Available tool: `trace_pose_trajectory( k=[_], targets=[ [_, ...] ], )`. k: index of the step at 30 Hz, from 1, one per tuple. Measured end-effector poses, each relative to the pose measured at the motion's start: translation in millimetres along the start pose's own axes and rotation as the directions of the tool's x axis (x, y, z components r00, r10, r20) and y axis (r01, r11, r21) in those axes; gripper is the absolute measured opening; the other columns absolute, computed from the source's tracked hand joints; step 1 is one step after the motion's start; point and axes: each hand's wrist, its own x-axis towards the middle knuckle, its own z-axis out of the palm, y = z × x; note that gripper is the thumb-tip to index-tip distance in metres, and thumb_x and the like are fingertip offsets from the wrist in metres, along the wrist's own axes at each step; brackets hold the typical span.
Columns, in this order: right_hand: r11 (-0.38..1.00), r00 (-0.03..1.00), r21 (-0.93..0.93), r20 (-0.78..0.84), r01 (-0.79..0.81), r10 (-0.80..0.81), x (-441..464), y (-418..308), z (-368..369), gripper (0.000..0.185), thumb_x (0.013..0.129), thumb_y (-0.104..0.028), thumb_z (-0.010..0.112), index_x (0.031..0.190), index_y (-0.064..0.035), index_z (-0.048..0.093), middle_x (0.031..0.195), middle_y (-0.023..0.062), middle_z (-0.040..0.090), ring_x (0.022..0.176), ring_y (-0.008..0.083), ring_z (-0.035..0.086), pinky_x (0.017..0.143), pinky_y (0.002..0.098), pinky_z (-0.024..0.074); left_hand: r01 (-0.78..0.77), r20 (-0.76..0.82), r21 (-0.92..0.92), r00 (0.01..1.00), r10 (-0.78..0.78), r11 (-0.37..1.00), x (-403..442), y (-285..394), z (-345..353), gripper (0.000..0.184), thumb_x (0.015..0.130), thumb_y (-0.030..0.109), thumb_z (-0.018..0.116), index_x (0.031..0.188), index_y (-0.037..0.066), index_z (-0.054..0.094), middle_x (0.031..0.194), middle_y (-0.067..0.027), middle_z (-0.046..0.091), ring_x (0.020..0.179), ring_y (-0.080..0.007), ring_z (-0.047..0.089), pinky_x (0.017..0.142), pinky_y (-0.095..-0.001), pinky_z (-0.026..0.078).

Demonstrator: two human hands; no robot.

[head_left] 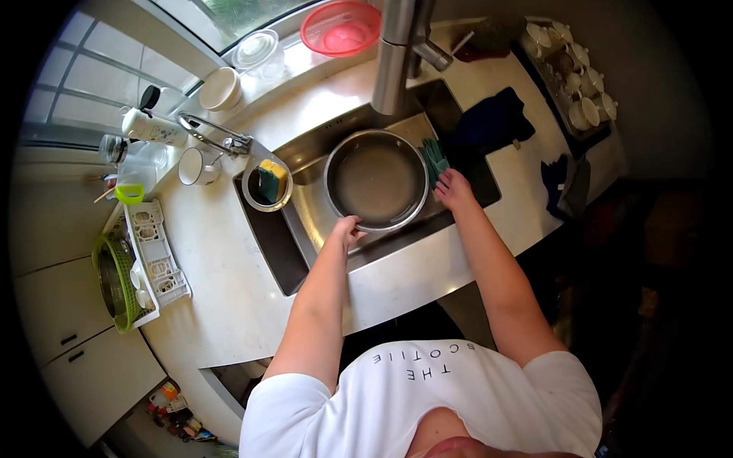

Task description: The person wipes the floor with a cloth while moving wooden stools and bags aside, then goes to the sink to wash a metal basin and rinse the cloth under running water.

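A round metal pan (pixel 376 179) with cloudy liquid in it is in the steel sink. My left hand (pixel 350 229) has its fingers closed on the pan's near rim, at the lower left. My right hand (pixel 453 189) is to the right of the pan, fingers apart and partly extended. Just beyond its fingertips, between pan and sink wall, is a green item (pixel 434 159) that looks like a rubber glove or cloth; whether the fingers touch it is unclear. A small metal bowl (pixel 267 185) holding a yellow and green sponge (pixel 271 180) sits at the sink's left.
A large faucet (pixel 393 69) rises over the sink's back; a smaller curved tap (pixel 214 130) stands left. A dark blue cloth (pixel 496 118) drapes the right sink edge. A white mug (pixel 198 166), a white rack (pixel 158 252) and a tray of cups (pixel 584 114) are on the counter.
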Motion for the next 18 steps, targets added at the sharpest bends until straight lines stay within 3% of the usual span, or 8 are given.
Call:
trace_pose_trajectory(
  k=[3, 6, 7, 9, 11, 13, 14, 18],
  targets=[
    [0.993, 0.989, 0.03, -0.089, -0.113, 0.115, 38.3, 21.9, -1.9, 0.054, 0.096, -0.036, 0.052, 0.143, -0.0132, 0.039, 0.15, 0.005, 0.037, 0.139, 0.0316, 0.03, 0.112, 0.0471, 0.0267, -0.136, 0.087, -0.017, 0.987, 0.137, 0.99, -24.1, 8.3, 2.7, 0.023, 0.089, 0.002, 0.05, 0.111, -0.006, 0.053, 0.096, -0.0182, 0.065, 0.085, -0.0308, 0.069, 0.067, -0.0439, 0.063],
    [0.99, 0.979, 0.06, -0.155, -0.127, 0.135, 47.7, 30.3, 10.3, 0.055, 0.095, -0.042, 0.051, 0.143, -0.0182, 0.038, 0.151, 0.0031, 0.036, 0.138, 0.0303, 0.033, 0.108, 0.0523, 0.0274, -0.327, 0.042, 0.086, 0.945, 0.325, 0.941, -64.0, 18.8, 22.1, 0.077, 0.08, -0.01, 0.043, 0.148, 0.019, 0.02, 0.122, -0.0222, 0.056, 0.086, -0.0335, 0.069, 0.051, -0.0394, 0.063],
    [0.989, 0.978, 0.058, -0.148, -0.138, 0.145, 55.9, 33.7, 8.8, 0.055, 0.095, -0.045, 0.049, 0.143, -0.0198, 0.038, 0.151, 0.0026, 0.037, 0.137, 0.0296, 0.034, 0.107, 0.0539, 0.0276, -0.328, 0.045, 0.1, 0.945, 0.325, 0.939, -80.6, 21.0, 30.0, 0.077, 0.08, -0.01, 0.043, 0.148, 0.019, 0.02, 0.122, -0.0222, 0.056, 0.086, -0.0335, 0.069, 0.051, -0.0394, 0.063],
    [0.927, 0.959, 0.293, -0.084, -0.235, 0.27, 90.1, 49.0, 9.9, 0.05, 0.096, -0.041, 0.046, 0.131, -0.0056, 0.047, 0.128, 0.014, 0.057, 0.114, 0.0295, 0.057, 0.094, 0.0468, 0.0492, -0.581, 0.044, 0.12, 0.813, 0.58, 0.805, -108.0, 23.4, 41.3, 0.089, 0.078, -0.011, 0.043, 0.153, 0.024, 0.011, 0.134, -0.0204, 0.048, 0.1, -0.0358, 0.066, 0.051, -0.0352, 0.061],
    [0.951, 0.965, 0.271, -0.167, -0.151, 0.201, 153.2, 76.6, -7.2, 0.048, 0.096, -0.038, 0.044, 0.129, -0.0042, 0.05, 0.125, 0.0144, 0.058, 0.105, 0.0309, 0.061, 0.086, 0.0481, 0.0534, -0.677, 0.073, 0.194, 0.732, 0.678, 0.71, -107.7, 24.3, 43.6, 0.094, 0.075, -0.012, 0.044, 0.155, 0.023, 0.008, 0.144, -0.0164, 0.043, 0.115, -0.0342, 0.059, 0.069, -0.0341, 0.059],
    [0.97, 0.961, 0.094, -0.145, -0.223, 0.235, 194.7, 88.0, -25.7, 0.043, 0.095, -0.033, 0.046, 0.126, -0.0045, 0.053, 0.122, 0.0144, 0.06, 0.102, 0.0317, 0.062, 0.085, 0.0511, 0.0535, -0.825, 0.068, 0.374, 0.481, 0.874, 0.424, -95.9, 18.6, 45.5, 0.094, 0.074, -0.013, 0.044, 0.155, 0.022, 0.011, 0.15, -0.0131, 0.039, 0.123, -0.0287, 0.055, 0.089, -0.0325, 0.05],
    [0.97, 0.962, 0.097, -0.14, -0.222, 0.234, 192.1, 87.0, -23.3, 0.043, 0.095, -0.033, 0.046, 0.126, -0.0045, 0.053, 0.122, 0.0144, 0.06, 0.102, 0.0317, 0.062, 0.085, 0.0511, 0.0535, -0.815, 0.059, 0.292, 0.537, 0.841, 0.5, -125.2, 23.2, 58.7, 0.094, 0.074, -0.014, 0.046, 0.155, 0.02, 0.012, 0.15, -0.0138, 0.041, 0.123, -0.0274, 0.055, 0.099, -0.0322, 0.042],
    [0.925, 0.985, 0.34, 0.035, -0.171, 0.169, 230.6, 103.3, -34.9, 0.043, 0.092, -0.031, 0.051, 0.126, -0.0048, 0.056, 0.123, 0.0147, 0.06, 0.109, 0.0309, 0.058, 0.099, 0.0467, 0.0461, -0.797, 0.143, 0.577, 0.312, 0.939, 0.176, -172.9, 29.2, 84.0, 0.095, 0.075, -0.015, 0.052, 0.154, 0.024, 0.018, 0.14, -0.0183, 0.05, 0.12, -0.0326, 0.057, 0.092, -0.0323, 0.046]
  ],
)
